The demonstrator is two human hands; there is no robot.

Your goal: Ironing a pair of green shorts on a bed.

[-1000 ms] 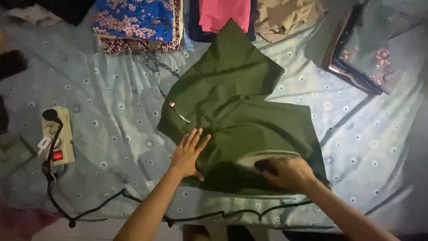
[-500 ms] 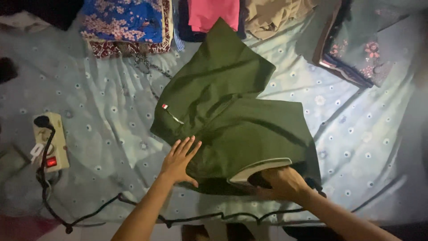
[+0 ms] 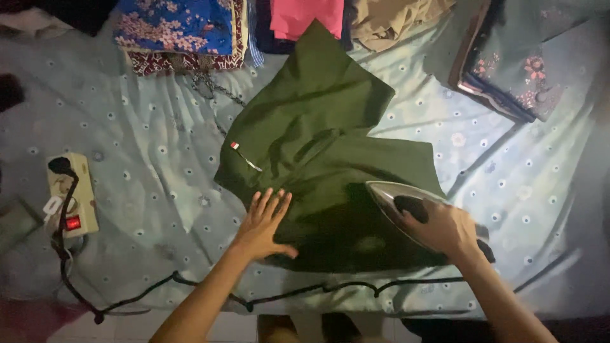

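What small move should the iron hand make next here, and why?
Probably slide the iron leftward across the green garment toward the left hand. The right hand holds it at the garment's right edge, and the left hand lies flat pinning the cloth, with unpressed fabric between them.

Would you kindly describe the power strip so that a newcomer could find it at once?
Start from the pale blue dotted sheet that covers the whole surface and look to its far left edge, away from the dark green garment. There lies the power strip, a cream block. A black plug sits in its top socket and a red switch glows near its lower end.
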